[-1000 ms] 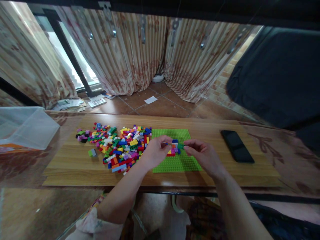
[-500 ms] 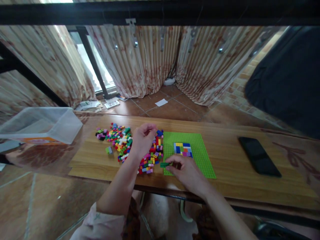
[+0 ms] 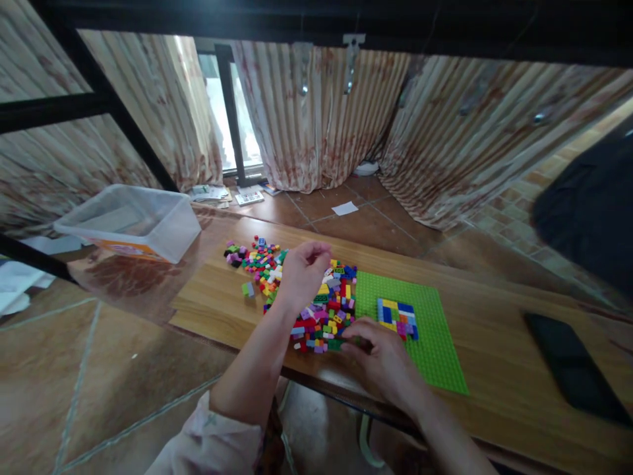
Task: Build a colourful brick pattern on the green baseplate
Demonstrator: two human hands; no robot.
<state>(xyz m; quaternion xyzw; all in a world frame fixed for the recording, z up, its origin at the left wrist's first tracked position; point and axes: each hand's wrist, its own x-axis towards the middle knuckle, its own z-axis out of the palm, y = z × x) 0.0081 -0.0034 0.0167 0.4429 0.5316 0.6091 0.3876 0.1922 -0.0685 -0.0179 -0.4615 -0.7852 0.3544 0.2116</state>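
Observation:
My left hand (image 3: pixel 305 274) hovers over a pile of loose toy building bricks (image 3: pixel 331 313), its thumb and fingers pinched together. Whatever it may hold is too small or hidden to make out. Between the thumb and fingertips of my right hand (image 3: pixel 383 353) is a dark green brick (image 3: pixel 335 344), at the near right end of the pile. Just right of the pile lies a bright green baseplate (image 3: pixel 435 336). A flat block of blue, yellow, white and other coloured bricks (image 3: pixel 398 316) sits on it, beyond my right hand.
A black phone-like slab (image 3: pixel 576 369) lies on the wooden table (image 3: pixel 499 369) at right. At far left stands a clear plastic bin (image 3: pixel 173 227) with an orange label. A small green-and-grey brick piece (image 3: pixel 248 289) lies apart from the pile. Curtains (image 3: pixel 321 125) hang behind.
The view has turned left, so everything sits further right. My right hand has moved left off the baseplate's edge to the pile, still pinching the green brick. My left hand stays over the pile.

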